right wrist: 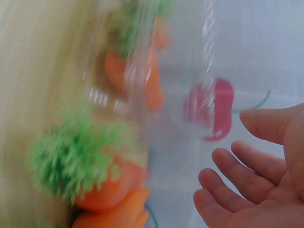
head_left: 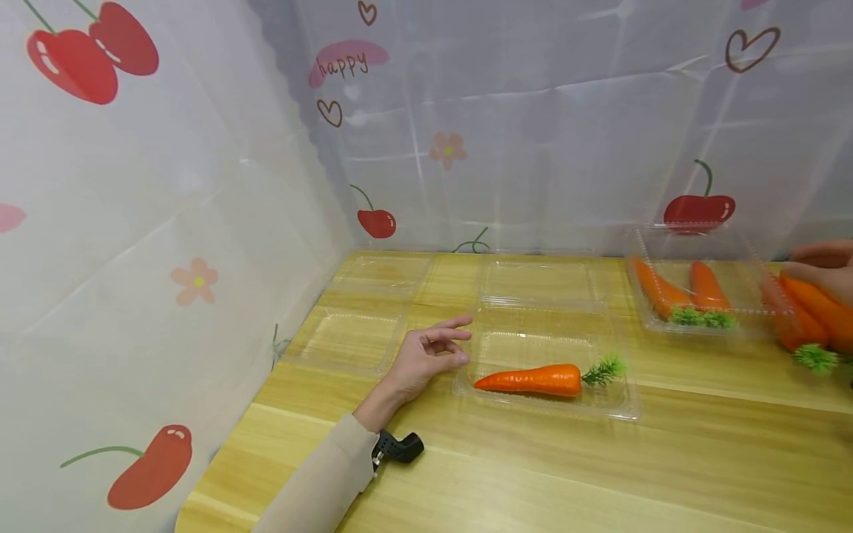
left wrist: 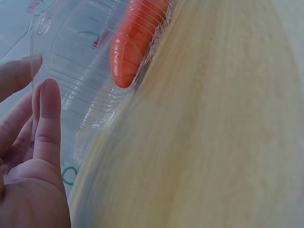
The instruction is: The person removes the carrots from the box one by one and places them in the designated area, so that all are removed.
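My left hand [head_left: 421,359] pinches the left rim of a clear plastic clamshell box [head_left: 616,406] between thumb and fingertips. The box lies with its lid folded back, and one orange carrot [head_left: 533,380] with a green leafy top lies in its near half. In the left wrist view the rim passes between the fingertips, and the carrot's tip [left wrist: 126,71] shows through the plastic. At the right edge of the head view my right hand [head_left: 826,274], partly cut off, is over loose carrots [head_left: 826,314]. Its fingers are apart and loosely bent in the right wrist view [right wrist: 256,175].
Another clear clamshell box [head_left: 643,322] with two carrots stands at the back right, lid raised. A further opened clear box [head_left: 333,363] lies at the left on the wooden table [head_left: 533,474]. A printed curtain [head_left: 533,148] rises behind the table and along its left side.
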